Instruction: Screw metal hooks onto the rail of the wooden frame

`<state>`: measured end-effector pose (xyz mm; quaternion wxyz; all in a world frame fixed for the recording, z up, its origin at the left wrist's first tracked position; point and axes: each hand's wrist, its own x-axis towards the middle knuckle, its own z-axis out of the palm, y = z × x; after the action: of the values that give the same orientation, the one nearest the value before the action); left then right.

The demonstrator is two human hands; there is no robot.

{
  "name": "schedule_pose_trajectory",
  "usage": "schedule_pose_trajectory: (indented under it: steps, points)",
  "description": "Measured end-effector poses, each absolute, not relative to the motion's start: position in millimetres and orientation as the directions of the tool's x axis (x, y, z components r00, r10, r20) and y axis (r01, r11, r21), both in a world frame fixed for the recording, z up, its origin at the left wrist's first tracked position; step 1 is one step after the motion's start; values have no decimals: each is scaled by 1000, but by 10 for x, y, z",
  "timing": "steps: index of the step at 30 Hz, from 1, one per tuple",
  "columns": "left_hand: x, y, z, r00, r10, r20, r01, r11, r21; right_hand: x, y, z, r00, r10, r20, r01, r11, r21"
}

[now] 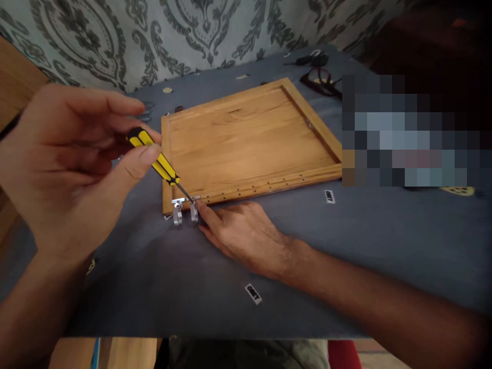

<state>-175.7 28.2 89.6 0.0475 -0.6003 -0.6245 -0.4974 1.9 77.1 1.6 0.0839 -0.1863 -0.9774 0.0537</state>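
A wooden tray-like board (pixel 246 138) lies on a grey cloth-covered table (pixel 346 246). A row of small holes runs along its near edge. Two small metal hooks (pixel 185 207) sit at the board's near left corner. My left hand (pixel 69 159) pinches the handle of a yellow and black screwdriver (pixel 159 163), whose tip points down at the hooks. My right hand (pixel 242 233) rests on the table, its fingertips pressed against the right hook, steadying it.
Dark-framed glasses (pixel 321 79) and a dark set of keys (pixel 311 59) lie beyond the board's far right corner. Small labels (pixel 253 293) lie on the cloth. A patterned fabric backs the table. A blurred patch covers the right side.
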Motion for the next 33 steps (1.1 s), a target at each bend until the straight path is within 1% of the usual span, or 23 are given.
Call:
schedule_pose_trajectory:
  steps: [3,6,9,12,14,16,19,22,26,31,33]
  points:
    - [-1733,279,833,-239,704,669,794,-255,552,13,775,41,-915,388,111,371,917,-144]
    - [-1741,288,767,-249,673,697,750,-321,578,5,783,45,-916,385,116,366,918,-156]
    - [-1757,292,744,-300,641,707,764,-282,580,4,789,46,-915,384,126,366,919,-145]
    - [-1754,276,771,-312,631,710,776,-261,573,10,793,52,-915,388,111,373,919,-129]
    - [-1743,256,799,-315,644,697,794,-224,566,13,795,52,-917,385,101,372,919,-127]
    - [-1735,239,817,-337,676,655,789,-177,589,14,796,49,-918,385,98,371,919,-131]
    - [-1739,232,809,-335,682,650,780,-187,598,11,797,50,-916,393,87,380,915,-133]
    - [-1753,244,775,-298,671,679,788,-228,572,8,792,65,-918,391,64,381,916,-127]
    - [-1761,246,759,-279,685,673,773,-255,581,2,786,79,-918,392,58,384,916,-118]
    - [-1805,211,819,-248,744,620,787,-219,577,-3,792,59,-921,384,61,374,918,-128]
    - [-1838,210,826,-195,766,612,781,-255,570,0,793,51,-922,383,60,373,918,-132]
